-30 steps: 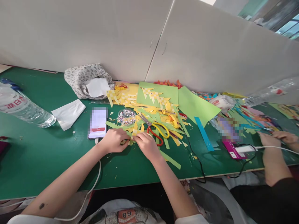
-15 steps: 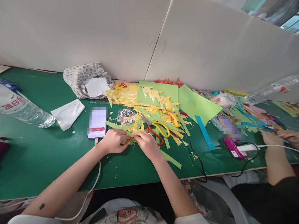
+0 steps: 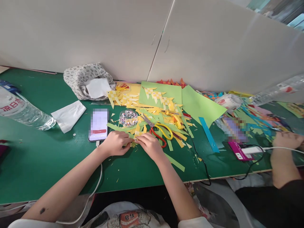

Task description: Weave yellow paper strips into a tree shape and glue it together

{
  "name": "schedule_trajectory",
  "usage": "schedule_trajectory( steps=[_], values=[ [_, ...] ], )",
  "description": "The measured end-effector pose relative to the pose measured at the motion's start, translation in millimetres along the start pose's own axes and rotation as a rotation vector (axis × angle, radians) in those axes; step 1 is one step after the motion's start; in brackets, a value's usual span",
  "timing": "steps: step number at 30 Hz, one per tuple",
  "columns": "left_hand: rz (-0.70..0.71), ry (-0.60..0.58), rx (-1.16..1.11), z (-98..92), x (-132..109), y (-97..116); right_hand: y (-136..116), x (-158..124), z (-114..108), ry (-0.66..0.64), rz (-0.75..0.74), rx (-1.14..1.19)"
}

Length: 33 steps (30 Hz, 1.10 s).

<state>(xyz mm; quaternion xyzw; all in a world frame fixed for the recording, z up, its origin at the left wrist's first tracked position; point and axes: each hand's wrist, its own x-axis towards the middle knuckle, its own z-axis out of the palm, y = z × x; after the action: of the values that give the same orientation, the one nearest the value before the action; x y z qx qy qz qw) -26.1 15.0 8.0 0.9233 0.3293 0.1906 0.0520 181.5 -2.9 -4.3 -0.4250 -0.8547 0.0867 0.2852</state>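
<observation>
My left hand (image 3: pixel 116 143) and my right hand (image 3: pixel 150 145) meet over a small woven piece of yellow paper strips (image 3: pixel 137 132) on the green table (image 3: pixel 42 158). Both hands have their fingers curled and pinch this piece from either side. Just behind my right hand lie scissors with yellow and red handles (image 3: pixel 159 130). A round clear case of small googly eyes (image 3: pixel 128 118) sits behind the strips. A phone (image 3: pixel 99 124) with a lit screen lies just left of my left hand, with a white cable running from it.
Green paper sheets (image 3: pixel 201 106) and finished yellow woven fish (image 3: pixel 156 95) lie at the back. A water bottle (image 3: pixel 21 109), white tissue (image 3: pixel 68 114) and patterned cloth bag (image 3: pixel 87 79) are at the left. Another person's hands (image 3: pixel 287 141) work at the right near a pink power bank (image 3: pixel 236 151).
My hands stay pinched on the yellow woven piece with only slight finger shifts. The other person's hand at the right has moved further right.
</observation>
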Motion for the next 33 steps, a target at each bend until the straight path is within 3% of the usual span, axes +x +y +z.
schedule_trajectory(
  steps=[4,10,14,16,20,22,26,30,33],
  values=[
    [-0.006,0.01,-0.003,0.4,-1,0,1,-2,-2,-0.002,0.005,0.063],
    [-0.021,0.005,-0.024,0.9,-1,0,-7,-2,-8,-0.114,-0.032,-0.024],
    [-0.062,0.007,-0.047,1.1,2,2,-8,-2,-6,-0.115,-0.043,-0.056],
    [-0.155,0.056,-0.045,-1.4,4,2,-7,-2,-4,-0.079,-0.046,-0.053],
    [-0.509,0.172,0.025,-18.7,13,-11,-4,-3,-1,0.022,-0.05,0.0],
    [-0.641,0.142,0.064,-31.6,23,-24,-3,-3,-2,0.068,-0.042,0.021],
    [-0.737,0.06,0.143,-48.6,61,-52,-7,-2,-5,0.08,-0.064,0.045],
    [-0.894,-0.102,0.112,-39.7,110,-79,-9,-2,-7,0.069,-0.102,0.064],
    [-0.953,-0.135,0.064,-24.0,134,-99,-8,-3,-5,0.081,-0.108,0.053]
  ],
)
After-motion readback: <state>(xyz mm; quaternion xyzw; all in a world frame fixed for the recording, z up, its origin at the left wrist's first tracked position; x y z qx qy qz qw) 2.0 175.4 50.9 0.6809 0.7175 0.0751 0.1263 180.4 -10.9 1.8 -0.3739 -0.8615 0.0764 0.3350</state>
